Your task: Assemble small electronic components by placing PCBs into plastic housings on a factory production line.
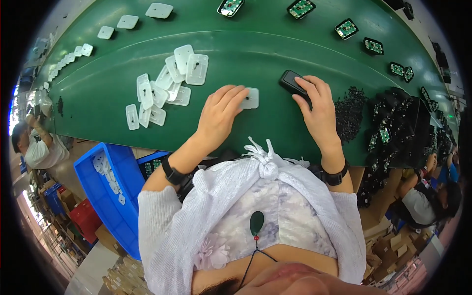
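On the green belt (255, 54) in front of me, my left hand (220, 114) lies flat with its fingers pressed down on a small white plastic plate (251, 98). That plate sits at the tips of my fingers, at about two o'clock from my palm. My right hand (318, 109) is curled around a small black case (291, 81) and holds it against the belt. The case pokes out at about eleven o'clock from that hand. The plate and the case are near each other but do not touch.

At ten o'clock from my left hand is a messy pile of white plates (167, 86), many lying on top of each other. More white plates (127, 21) lie one by one along the far left of the belt. At three o'clock from my right hand is a heap of tiny black bits (350, 110). Past it, green circuit boards (346, 28) sit in a row along the far edge, curving round to the right.

At seven o'clock from my left hand, below the belt, a blue bin (105, 182) holds more white pieces.
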Motion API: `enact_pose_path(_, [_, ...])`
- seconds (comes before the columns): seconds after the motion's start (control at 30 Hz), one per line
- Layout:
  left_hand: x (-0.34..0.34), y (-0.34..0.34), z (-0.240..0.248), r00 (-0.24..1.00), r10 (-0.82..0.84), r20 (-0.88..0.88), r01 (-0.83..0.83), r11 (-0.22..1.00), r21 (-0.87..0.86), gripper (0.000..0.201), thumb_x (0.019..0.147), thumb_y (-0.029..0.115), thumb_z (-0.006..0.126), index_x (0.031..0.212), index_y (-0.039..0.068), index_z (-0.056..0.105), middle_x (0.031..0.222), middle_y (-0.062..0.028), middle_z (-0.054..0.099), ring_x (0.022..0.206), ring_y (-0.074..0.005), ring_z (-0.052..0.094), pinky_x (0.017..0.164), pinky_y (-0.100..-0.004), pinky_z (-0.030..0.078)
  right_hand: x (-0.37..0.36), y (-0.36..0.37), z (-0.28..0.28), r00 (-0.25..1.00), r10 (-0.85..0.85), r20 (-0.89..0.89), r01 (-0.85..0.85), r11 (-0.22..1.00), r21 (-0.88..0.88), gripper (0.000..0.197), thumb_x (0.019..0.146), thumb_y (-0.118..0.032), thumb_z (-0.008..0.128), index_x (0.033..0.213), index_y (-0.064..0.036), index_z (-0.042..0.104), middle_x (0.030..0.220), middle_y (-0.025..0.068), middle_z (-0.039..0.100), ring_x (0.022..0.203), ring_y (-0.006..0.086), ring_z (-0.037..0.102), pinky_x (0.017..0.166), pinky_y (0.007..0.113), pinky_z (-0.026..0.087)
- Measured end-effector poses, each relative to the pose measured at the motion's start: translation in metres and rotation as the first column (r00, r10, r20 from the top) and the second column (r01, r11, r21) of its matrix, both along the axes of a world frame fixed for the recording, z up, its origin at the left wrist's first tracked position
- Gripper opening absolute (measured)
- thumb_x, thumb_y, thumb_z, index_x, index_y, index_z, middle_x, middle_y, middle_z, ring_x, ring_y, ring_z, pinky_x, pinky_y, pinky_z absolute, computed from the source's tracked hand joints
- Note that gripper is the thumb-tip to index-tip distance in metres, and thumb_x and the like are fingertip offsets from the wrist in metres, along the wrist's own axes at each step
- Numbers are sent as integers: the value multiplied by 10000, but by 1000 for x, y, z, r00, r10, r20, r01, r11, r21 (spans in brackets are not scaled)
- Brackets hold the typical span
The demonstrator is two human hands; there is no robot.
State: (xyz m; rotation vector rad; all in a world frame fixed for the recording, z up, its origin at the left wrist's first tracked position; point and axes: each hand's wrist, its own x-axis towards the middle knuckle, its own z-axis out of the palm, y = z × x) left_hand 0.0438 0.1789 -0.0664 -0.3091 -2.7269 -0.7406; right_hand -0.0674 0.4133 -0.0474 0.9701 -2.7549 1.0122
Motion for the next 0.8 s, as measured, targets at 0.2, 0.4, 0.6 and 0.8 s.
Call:
enact_pose_path(0.2, [-38,14,-7,996,-92,10,86,956,279,570,721,-44,659,1268,33,517,1263,-112,557,1187,-306,504,970,-397,433,-1,-2,13,999,8,41,-1,984,-176,328,787,-43,709,1110,-61,652,1128,113,641,1036,292,600,904,360,478])
enact_pose_path(0.4, [-35,2,-5,998,-21,58,-12,855,518,581,780,-133,566,1326,58,507,1369,-117,513,1221,-306,510,987,-376,450,3,-24,16,988,155,26,-150,978,-148,360,758,-4,709,1110,-63,661,1138,106,641,1040,284,598,890,357,483])
enact_pose_path(0.6, [-30,-1,-11,998,-47,50,20,899,437,538,770,-140,505,1262,67,569,1324,-93,564,1252,-299,505,1010,-393,436,-2,-38,10,960,277,37,-275,960,-44,363,751,3,701,1105,-73,668,1136,96,631,1021,288,590,865,368,488])
enact_pose_path(0.8, [-28,-7,-14,995,-88,50,73,966,250,563,755,-109,504,1278,87,577,1332,-64,569,1261,-269,509,990,-383,445,-2,-40,7,957,286,57,-286,958,-8,372,750,9,694,1110,-83,669,1144,98,624,1027,287,589,858,361,494])
